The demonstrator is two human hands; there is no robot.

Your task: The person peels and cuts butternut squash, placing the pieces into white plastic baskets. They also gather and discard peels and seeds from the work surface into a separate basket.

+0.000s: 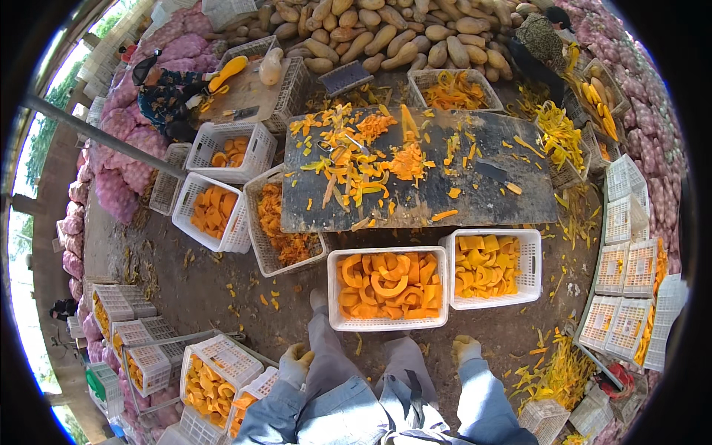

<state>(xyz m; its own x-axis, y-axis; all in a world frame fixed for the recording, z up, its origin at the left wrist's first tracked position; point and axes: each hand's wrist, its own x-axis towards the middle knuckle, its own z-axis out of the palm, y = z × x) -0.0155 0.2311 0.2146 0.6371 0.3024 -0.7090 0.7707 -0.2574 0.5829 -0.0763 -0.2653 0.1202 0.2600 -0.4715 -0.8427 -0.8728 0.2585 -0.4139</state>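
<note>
My left hand (296,364), in a pale glove stained yellow at the fingers, hangs beside my left thigh with its fingers loosely bent and nothing in it. My right hand (466,350), gloved the same way, hangs apart from my right leg; its fingers curl downward and no held thing shows. In front of my legs stands a white plastic crate (332,295) filled with curved orange pumpkin pieces (389,283). Touching its right side is another white crate (537,272) with yellower pumpkin pieces (485,264). Neither hand touches a crate.
A dark worktable (500,206) bears peelings, pumpkin pulp (409,161) and a knife (492,171). Crates of pulp (286,256) and pieces (214,211) stand left. Metal-framed carts with crates (222,356) flank me. Two people (167,100) work beyond, near piled whole pumpkins (389,33).
</note>
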